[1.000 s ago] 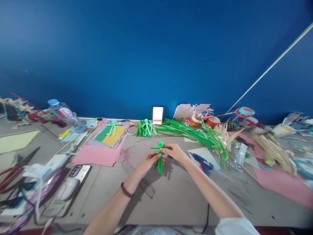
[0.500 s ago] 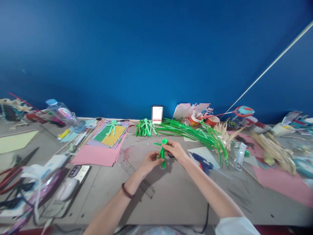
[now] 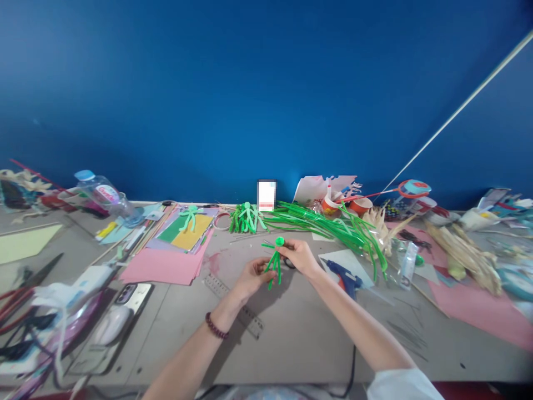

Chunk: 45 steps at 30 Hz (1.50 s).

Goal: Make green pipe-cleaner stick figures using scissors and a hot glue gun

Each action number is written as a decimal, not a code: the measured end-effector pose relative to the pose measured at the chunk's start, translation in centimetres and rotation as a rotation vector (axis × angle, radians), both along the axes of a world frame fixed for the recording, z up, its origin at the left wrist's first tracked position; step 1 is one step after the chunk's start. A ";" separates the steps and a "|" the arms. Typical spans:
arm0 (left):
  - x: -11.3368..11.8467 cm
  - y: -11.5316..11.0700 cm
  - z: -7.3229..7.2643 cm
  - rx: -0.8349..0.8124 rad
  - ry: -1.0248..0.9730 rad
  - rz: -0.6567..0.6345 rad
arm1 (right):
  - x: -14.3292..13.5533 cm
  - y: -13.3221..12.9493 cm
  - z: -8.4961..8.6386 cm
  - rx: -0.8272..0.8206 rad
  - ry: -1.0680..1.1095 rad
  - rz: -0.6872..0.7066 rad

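Observation:
A green pipe-cleaner figure [image 3: 279, 242] with a round coiled head is held upright between both hands above the grey table. My right hand [image 3: 300, 256] pinches it just below the head. Lower down, my left hand [image 3: 255, 275] has its fingers closed on one of the legs; a dark bead bracelet is on that wrist. One thin arm of the figure sticks out to the left. Behind the hands lie a pile of green pipe-cleaner figures [image 3: 248, 218] and a long bundle of green stems [image 3: 325, 222].
A clear ruler [image 3: 251, 322] lies under my left forearm. To the right is a blue glue gun [image 3: 346, 276] on white paper. Pink sheets [image 3: 164, 265], a phone [image 3: 135, 297] and a plastic bottle [image 3: 106, 194] are at the left. A small screen [image 3: 266, 195] stands against the blue wall.
The figure's legs are now spread further apart, one slanting down to the left. My left hand has shifted slightly with it; my right hand still holds near the head.

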<state>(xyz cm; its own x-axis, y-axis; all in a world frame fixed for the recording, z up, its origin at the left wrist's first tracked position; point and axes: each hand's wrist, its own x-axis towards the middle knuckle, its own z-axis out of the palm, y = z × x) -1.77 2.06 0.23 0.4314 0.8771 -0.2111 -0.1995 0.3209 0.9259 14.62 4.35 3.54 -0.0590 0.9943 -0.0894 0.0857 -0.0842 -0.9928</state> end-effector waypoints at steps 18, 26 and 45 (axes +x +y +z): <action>-0.3 -0.4 1.4 0.059 -0.062 -0.102 | 0.5 -0.6 1.0 -0.139 0.218 0.267; 0.7 -1.3 0.6 -0.182 -0.378 -0.122 | -0.2 -1.1 1.4 -0.077 0.170 0.274; 0.5 -1.0 0.2 -0.546 -0.666 -0.129 | 0.0 -0.7 0.6 -0.098 0.168 0.290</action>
